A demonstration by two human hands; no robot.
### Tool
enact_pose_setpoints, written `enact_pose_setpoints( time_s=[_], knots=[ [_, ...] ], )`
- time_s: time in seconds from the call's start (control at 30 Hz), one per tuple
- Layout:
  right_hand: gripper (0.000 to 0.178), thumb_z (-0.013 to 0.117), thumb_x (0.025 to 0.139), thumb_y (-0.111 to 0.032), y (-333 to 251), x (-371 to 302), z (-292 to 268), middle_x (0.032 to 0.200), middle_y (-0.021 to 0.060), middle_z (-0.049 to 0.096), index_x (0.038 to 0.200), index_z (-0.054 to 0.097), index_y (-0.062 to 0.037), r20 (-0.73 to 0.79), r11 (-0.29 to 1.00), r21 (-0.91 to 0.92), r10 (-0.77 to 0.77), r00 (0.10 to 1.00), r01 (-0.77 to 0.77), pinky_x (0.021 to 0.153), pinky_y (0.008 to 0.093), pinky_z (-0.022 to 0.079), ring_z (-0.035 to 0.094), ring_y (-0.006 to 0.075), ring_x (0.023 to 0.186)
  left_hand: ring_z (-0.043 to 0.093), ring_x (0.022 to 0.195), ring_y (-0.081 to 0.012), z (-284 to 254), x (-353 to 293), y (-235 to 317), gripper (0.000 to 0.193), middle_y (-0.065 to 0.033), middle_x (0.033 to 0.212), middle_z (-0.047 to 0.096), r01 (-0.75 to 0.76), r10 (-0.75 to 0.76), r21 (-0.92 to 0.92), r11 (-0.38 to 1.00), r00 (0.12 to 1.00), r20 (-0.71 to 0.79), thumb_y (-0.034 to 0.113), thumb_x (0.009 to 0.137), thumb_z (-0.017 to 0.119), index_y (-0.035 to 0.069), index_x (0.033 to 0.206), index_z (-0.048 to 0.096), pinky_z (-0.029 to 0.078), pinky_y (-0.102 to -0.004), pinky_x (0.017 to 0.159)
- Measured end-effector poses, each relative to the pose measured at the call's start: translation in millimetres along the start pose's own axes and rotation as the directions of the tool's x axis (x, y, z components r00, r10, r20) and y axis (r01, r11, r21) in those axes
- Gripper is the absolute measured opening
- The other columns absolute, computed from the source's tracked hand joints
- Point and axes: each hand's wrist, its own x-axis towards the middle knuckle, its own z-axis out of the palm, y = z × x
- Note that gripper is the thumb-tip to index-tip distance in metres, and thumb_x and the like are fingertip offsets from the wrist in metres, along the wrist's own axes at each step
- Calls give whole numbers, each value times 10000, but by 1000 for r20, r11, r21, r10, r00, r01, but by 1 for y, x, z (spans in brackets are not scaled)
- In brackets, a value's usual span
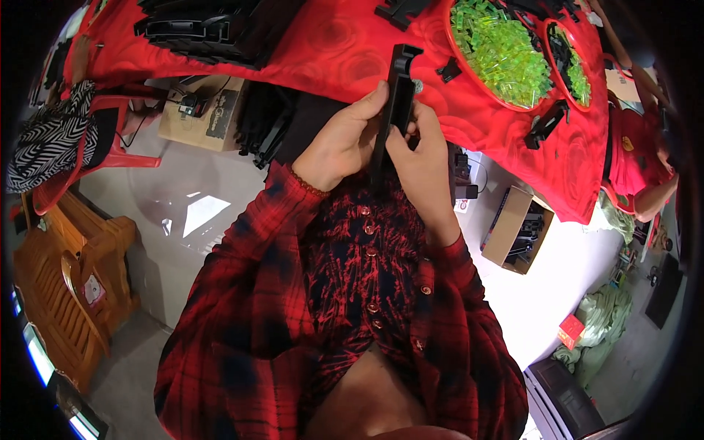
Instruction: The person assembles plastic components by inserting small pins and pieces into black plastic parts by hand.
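A long black plastic part (397,103) stands upright in front of my chest, just at the near edge of a table under a red rose-patterned cloth (330,44). My left hand (343,139) grips its left side and my right hand (416,150) grips its right side, fingers wrapped around its lower half. Both forearms wear red and black plaid sleeves. The part's forked top pokes above my fingers.
A red basin of bright green plastic pieces (502,51) and a second one (576,70) sit on the table, with small black parts (544,125) around them. Stacked black parts (202,29) lie far left. Cardboard boxes (202,110) (517,231), a red chair (110,139) and wooden furniture (66,286) stand around.
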Motion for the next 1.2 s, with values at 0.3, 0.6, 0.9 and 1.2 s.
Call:
enact_pose_setpoints(
  time_s=[0.3, 0.6, 0.9, 1.2],
  knots=[
    [314, 619, 933, -79, 18, 11, -9, 869, -18, 495, 1221, 538, 19, 110, 999, 27, 43, 993, -46, 731, 226, 415, 473, 76, 783, 639, 887, -154, -2, -1, -3, 409, -49, 1032, 681, -61, 63, 82, 995, 998, -26, 374, 1065, 461, 58, 1275, 612, 533, -302, 827],
    [338, 621, 923, -110, 48, 66, -49, 1142, 222, 617, 1232, 600, 25, -42, 496, -795, -619, 784, 348, 923, 416, 473, 593, 349, 1032, 598, 919, -193, -19, 9, 13, 469, -91, 1149, 644, 2, 0, 18, 1000, 990, -140, 406, 1049, 481, 37, 1320, 583, 543, -333, 778],
    [406, 636, 894, -120, 59, 85, -35, 1216, 174, 603, 1281, 595, -6, -110, 429, -887, -554, 825, 170, 918, 472, 451, 556, 371, 1081, 633, 932, -206, -8, 4, 12, 423, -101, 1074, 671, 120, -117, 20, 993, 987, -106, 355, 1072, 437, 22, 1264, 616, 562, -392, 876],
    [395, 593, 910, -90, 58, 66, -27, 1290, 165, 594, 1300, 596, -26, 27, 484, -818, -508, 861, 311, 997, 465, 431, 543, 357, 1168, 637, 898, -188, -7, 1, 10, 433, -97, 1063, 676, 118, -113, 33, 992, 985, -133, 360, 1065, 456, 7, 1283, 579, 563, -350, 829]
  ],
)
